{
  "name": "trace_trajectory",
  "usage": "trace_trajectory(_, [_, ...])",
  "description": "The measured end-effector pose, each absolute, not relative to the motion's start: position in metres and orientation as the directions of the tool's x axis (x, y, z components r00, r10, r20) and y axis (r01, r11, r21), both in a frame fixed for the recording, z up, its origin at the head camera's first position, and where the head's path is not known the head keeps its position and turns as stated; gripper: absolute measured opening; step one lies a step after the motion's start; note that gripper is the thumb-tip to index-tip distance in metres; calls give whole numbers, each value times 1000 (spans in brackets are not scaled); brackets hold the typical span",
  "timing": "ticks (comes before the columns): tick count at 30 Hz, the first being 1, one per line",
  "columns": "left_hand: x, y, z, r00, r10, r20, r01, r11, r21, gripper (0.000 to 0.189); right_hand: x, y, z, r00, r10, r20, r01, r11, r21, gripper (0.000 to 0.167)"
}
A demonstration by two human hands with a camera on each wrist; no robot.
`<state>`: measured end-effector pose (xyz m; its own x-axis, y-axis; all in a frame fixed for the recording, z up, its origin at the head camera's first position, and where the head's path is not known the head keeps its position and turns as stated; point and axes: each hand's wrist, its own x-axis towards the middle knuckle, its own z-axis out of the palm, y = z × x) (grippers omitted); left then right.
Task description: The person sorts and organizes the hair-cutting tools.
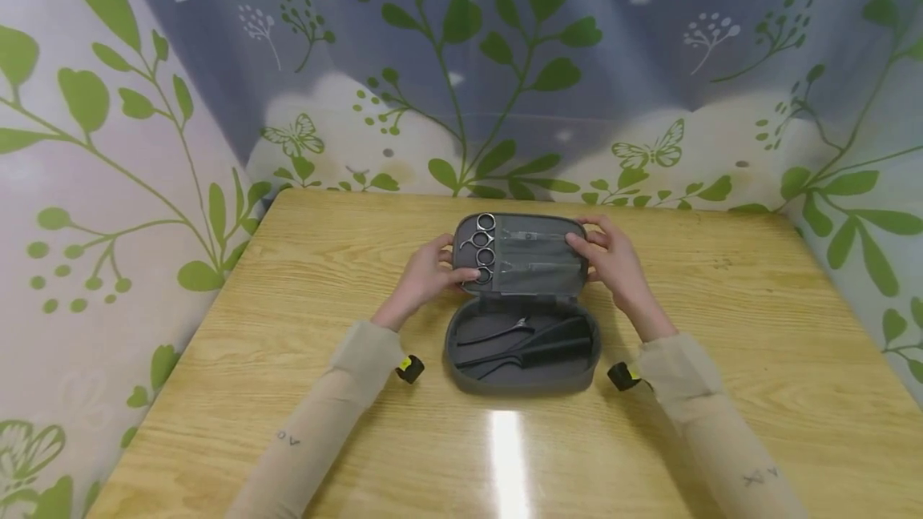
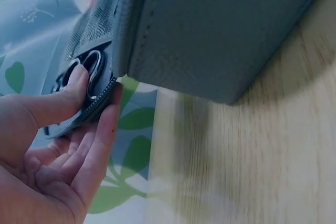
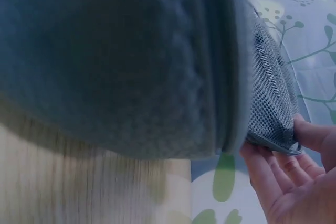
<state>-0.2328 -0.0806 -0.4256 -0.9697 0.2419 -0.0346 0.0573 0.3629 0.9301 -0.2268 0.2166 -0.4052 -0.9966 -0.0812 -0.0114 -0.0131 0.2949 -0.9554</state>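
A grey zip case lies unfolded on the table, its lid tilted up at the back. My left hand pinches the lid's left edge, thumb inside by the scissors and fingers behind. Opposite it, my right hand pinches the lid's right edge, thumb on the mesh pocket. Two pairs of scissors sit in that pocket with their finger rings sticking out. Dark combs and a slim tool with a metal end lie in the base.
The wooden table reaches back to a leaf-patterned curtain, which also hangs at both sides. Small black devices are strapped at both wrists, beside the case's base.
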Motion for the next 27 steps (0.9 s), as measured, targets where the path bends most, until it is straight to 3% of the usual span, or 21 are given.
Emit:
trace_trajectory(7, [-230,-83,-425,-963,264,57,165,407,898,48,-216,216,-404,-987,-53,154,-163,325,-932,50])
trace_trajectory(13, [-224,-84,-427,-953,232,196,291,510,810,40,-206,217,-404,-952,-50,302,-293,431,-854,41])
trace_trajectory(18, [-217,-86,-425,-929,269,253,361,514,778,42,-194,221,-402,-921,-87,380,-374,477,-796,37])
trace_trajectory(27, [-205,-92,-425,-816,423,394,574,506,644,32,-173,228,-401,-826,-206,525,-551,488,-677,24])
